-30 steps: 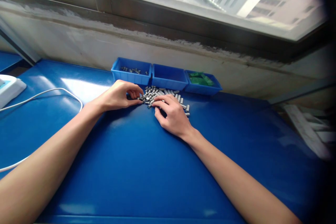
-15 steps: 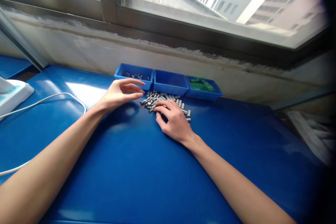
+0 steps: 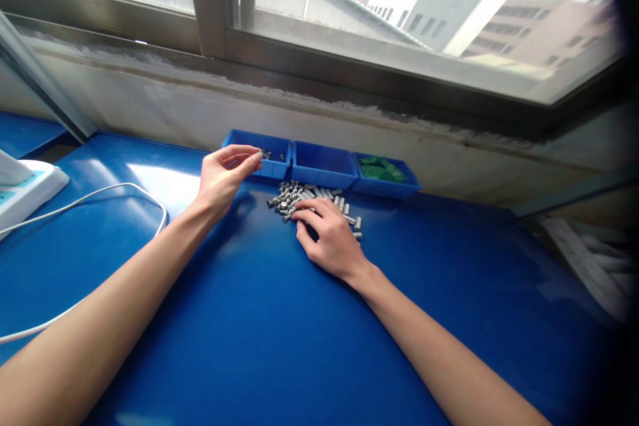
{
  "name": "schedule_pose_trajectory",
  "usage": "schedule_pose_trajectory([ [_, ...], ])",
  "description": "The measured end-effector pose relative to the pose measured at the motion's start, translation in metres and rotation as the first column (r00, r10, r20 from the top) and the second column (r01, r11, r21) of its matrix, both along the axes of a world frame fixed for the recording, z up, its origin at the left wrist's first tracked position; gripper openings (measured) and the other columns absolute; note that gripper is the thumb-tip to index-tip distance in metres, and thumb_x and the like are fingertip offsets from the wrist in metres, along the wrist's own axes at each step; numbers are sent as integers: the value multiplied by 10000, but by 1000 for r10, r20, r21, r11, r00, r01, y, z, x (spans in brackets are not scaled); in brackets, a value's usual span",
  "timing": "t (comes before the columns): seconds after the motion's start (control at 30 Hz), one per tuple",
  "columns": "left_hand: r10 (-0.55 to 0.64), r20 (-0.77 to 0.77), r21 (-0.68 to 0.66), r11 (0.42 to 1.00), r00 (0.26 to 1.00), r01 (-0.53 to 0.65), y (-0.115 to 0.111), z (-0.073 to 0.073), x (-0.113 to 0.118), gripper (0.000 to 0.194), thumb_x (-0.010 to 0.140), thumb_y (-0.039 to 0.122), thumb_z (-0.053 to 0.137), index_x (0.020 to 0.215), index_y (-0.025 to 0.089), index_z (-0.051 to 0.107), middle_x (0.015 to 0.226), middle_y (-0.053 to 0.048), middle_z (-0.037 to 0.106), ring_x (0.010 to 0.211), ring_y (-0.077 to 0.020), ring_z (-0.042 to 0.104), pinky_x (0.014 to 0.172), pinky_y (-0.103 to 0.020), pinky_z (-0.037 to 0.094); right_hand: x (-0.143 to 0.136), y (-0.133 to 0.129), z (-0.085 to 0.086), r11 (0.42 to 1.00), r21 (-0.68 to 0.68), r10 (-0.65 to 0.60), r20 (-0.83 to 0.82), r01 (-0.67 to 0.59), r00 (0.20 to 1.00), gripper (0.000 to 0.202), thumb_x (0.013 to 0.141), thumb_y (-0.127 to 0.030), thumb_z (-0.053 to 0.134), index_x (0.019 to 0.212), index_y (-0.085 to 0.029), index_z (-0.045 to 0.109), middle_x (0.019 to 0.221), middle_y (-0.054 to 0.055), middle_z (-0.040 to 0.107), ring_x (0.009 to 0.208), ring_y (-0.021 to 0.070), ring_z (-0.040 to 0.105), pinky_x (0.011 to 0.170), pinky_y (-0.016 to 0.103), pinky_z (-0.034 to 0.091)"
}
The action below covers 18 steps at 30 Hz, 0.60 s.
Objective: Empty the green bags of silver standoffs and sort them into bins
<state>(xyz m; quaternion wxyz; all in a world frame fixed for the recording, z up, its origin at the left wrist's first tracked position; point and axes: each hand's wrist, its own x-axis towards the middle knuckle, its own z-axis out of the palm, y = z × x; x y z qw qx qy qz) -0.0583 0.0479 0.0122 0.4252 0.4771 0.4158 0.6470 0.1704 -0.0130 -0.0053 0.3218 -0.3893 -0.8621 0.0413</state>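
Note:
My left hand [image 3: 223,173] hovers at the front of the left blue bin [image 3: 275,168], its thumb and fingers pinched together. Whatever is between its fingertips is too small to make out. Inside that bin lie several small screws [image 3: 267,154], partly covered by the hand. My right hand [image 3: 327,234] rests palm down over the right part of a metal pile, with its fingers bent and the thumb apart. Its fingertips touch the edge of the bolts [image 3: 284,204]. Silvery cylindrical pieces [image 3: 345,208] stick out behind and beside its knuckles.
A middle blue bin [image 3: 324,176] and a right blue bin [image 3: 387,190] holding green pieces [image 3: 382,168] stand against the wall under the window. On the left are a white power strip [image 3: 34,190] and a white cable [image 3: 104,190], lying on the blue table [image 3: 279,339].
My left hand has moved left and slightly up from beside the bolts to the left bin, and its fingers have closed into a pinch. My right hand stays on the pile.

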Motion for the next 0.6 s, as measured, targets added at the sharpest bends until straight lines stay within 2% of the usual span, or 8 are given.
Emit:
schedule_pose_trajectory([
  [0.07, 104, -58, 38, 994, 993, -102, 3, 1, -1, 339, 703, 422, 874, 910, 166, 791, 946, -80, 778, 904, -212, 724, 937, -363, 570, 0, 0, -1, 1000, -4, 0, -2, 0, 1000, 178, 918, -131, 576, 997, -212, 714, 1144, 98, 704, 1108, 273, 626, 989, 477, 525],
  [0.13, 147, -113, 54, 988, 983, -142, 4, 1, -1, 363, 728, 446, 851, 961, 174, 798, 1019, -93, 784, 986, -246, 728, 982, -393, 565, 0, 0, -1, 1000, -5, 3, -6, -3, 1000, 180, 919, -132, 574, 997, -215, 714, 1146, 98, 702, 1105, 271, 626, 989, 474, 527],
  [0.27, 117, -230, 112, 989, 966, -93, -3, 2, 3, 342, 797, 427, 784, 1029, 176, 793, 1135, -104, 767, 1101, -269, 708, 1022, -424, 560, 0, 0, -1, 1000, -9, 5, -9, -5, 1000, 184, 920, -131, 570, 999, -215, 715, 1142, 98, 700, 1109, 268, 621, 999, 473, 523],
  [0.37, 92, -371, 205, 979, 924, -14, -10, 6, 4, 252, 824, 356, 734, 974, 162, 796, 1139, -109, 757, 1089, -248, 703, 943, -370, 592, 0, 0, -1, 1000, -10, 5, -8, -5, 1000, 183, 922, -133, 569, 997, -212, 716, 1140, 100, 702, 1107, 267, 620, 999, 473, 522],
  [0.43, 68, -528, 247, 966, 847, 77, -14, 8, 1, 211, 821, 318, 710, 929, 157, 794, 1044, -103, 764, 955, -217, 716, 824, -320, 601, 0, 0, 0, 1000, -7, 5, -5, -5, 1000, 181, 923, -134, 568, 998, -206, 717, 1140, 104, 703, 1104, 267, 620, 998, 471, 520],
  [0.53, 7, -764, 229, 938, 645, 261, -17, 10, -6, 195, 777, 278, 709, 911, 161, 790, 900, -75, 747, 743, -166, 668, 707, -283, 553, 0, 0, 0, 1000, -5, 4, -1, -4, 1000, 176, 922, -135, 570, 992, -198, 718, 1131, 106, 704, 1096, 266, 620, 994, 464, 521],
  [0.6, -32, -841, 186, 921, 541, 343, -17, 9, -9, 255, 751, 274, 717, 974, 171, 787, 885, -66, 734, 722, -162, 648, 686, -271, 525, 0, -1, 0, 1000, -7, 7, 3, -7, 1000, 177, 924, -135, 568, 993, -199, 718, 1128, 104, 703, 1090, 262, 619, 998, 463, 519],
])
